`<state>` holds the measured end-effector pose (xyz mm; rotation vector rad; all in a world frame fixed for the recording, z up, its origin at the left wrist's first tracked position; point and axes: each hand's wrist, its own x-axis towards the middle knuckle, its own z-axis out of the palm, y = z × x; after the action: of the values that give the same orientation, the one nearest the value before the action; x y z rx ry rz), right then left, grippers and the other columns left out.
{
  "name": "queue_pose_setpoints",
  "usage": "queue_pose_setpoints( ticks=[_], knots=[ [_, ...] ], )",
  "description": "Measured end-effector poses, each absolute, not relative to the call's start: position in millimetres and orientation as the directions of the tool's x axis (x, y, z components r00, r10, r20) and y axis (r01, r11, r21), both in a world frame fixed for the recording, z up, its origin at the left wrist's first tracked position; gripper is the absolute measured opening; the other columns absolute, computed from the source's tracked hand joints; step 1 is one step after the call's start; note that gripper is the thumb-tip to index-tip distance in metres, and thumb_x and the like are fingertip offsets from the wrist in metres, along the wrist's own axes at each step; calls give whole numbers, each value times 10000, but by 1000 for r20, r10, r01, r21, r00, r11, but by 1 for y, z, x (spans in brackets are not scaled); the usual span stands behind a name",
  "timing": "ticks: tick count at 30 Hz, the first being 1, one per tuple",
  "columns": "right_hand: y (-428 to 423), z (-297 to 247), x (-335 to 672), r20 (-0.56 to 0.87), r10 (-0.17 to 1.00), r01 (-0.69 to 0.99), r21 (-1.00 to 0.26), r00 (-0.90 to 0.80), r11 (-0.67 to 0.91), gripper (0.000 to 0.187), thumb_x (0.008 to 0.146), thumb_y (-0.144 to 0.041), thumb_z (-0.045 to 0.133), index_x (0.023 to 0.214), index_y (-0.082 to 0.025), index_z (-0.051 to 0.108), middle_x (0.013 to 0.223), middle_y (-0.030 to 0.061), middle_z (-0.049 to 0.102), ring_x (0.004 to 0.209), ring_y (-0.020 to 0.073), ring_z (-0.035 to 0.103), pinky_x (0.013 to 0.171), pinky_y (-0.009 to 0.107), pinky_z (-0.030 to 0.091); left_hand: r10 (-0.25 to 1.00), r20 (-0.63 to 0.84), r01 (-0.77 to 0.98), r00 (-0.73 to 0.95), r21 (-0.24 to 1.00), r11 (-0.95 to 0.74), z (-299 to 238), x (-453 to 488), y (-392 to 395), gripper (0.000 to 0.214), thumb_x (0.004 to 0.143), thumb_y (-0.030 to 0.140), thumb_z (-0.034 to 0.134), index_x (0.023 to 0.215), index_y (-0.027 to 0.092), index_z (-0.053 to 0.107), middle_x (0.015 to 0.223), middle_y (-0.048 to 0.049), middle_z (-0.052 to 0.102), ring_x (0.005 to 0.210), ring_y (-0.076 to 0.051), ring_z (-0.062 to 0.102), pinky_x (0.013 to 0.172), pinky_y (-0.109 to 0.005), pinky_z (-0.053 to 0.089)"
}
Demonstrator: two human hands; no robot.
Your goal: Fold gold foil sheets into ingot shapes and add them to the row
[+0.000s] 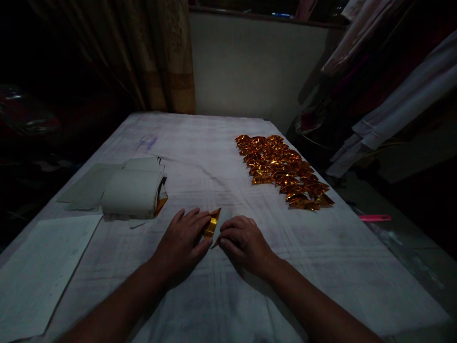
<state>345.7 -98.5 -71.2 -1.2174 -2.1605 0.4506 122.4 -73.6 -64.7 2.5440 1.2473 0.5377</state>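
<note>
A partly folded piece of gold foil paper lies on the table between my hands, its shiny side facing up and one point sticking up at the far end. My left hand holds its left part, fingers over the far edge and thumb at the near edge. With fingers curled, my right hand pinches the paper's right end, where a small dark tip shows below the fingertips. The right fingers hide most of that end. Farther right sit rows of folded gold foil pieces, apart from both hands.
A curled stack of pale paper sheets with gold undersides rests at the left. A large white sheet lies nearer me. Pale checked cloth covers the table. Hanging clothes crowd the right side; a curtain hangs behind.
</note>
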Motion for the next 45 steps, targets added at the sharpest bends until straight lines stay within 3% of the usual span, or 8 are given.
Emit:
queue_pose_setpoints(
  ticks=[5, 14, 20, 29, 45],
  knots=[
    [-98, -69, 337, 303, 905, 672, -607, -298, 424, 67, 889, -221, 685, 835, -237, 721, 961, 22, 720, 929, 198, 623, 841, 367, 429, 802, 201, 700, 562, 400, -591, -62, 124, -74, 442, 928, 344, 610, 1357, 241, 578, 1422, -90, 617, 1365, -316, 512, 1181, -585, 289],
    [-100, -71, 329, 314, 928, 731, -582, -201, 355, 106, 862, -185, 656, 767, -232, 658, 933, 29, 702, 927, 221, 605, 808, 373, 402, 804, 190, 696, 564, 414, -587, -63, 123, -75, 452, 941, 350, 597, 1380, 246, 560, 1433, -97, 608, 1372, -315, 504, 1183, -591, 276],
    [-102, -71, 326, 333, 924, 743, -567, -188, 356, 105, 862, -178, 648, 769, -223, 632, 919, 32, 695, 908, 226, 585, 808, 378, 385, 804, 162, 704, 572, 406, -582, -60, 124, -78, 464, 977, 313, 531, 1435, 243, 500, 1457, -88, 587, 1407, -306, 464, 1192, -592, 250],
    [-103, -71, 325, 320, 927, 781, -521, -197, 346, 113, 883, -208, 633, 774, -224, 611, 949, 43, 688, 913, 232, 570, 796, 377, 376, 814, 172, 715, 555, 402, -572, -62, 126, -80, 487, 990, 450, 547, 1433, 251, 503, 1451, -96, 591, 1407, -312, 462, 1203, -586, 218],
    [-104, -66, 322, 279, 942, 795, -520, -189, 313, 135, 829, -212, 721, 788, -213, 593, 912, 27, 657, 931, 235, 570, 824, 373, 355, 843, 154, 735, 516, 425, -528, -56, 131, -82, 561, 892, 301, 659, 1428, 255, 503, 1454, -70, 593, 1406, -328, 466, 1195, -622, 228]
  ],
)
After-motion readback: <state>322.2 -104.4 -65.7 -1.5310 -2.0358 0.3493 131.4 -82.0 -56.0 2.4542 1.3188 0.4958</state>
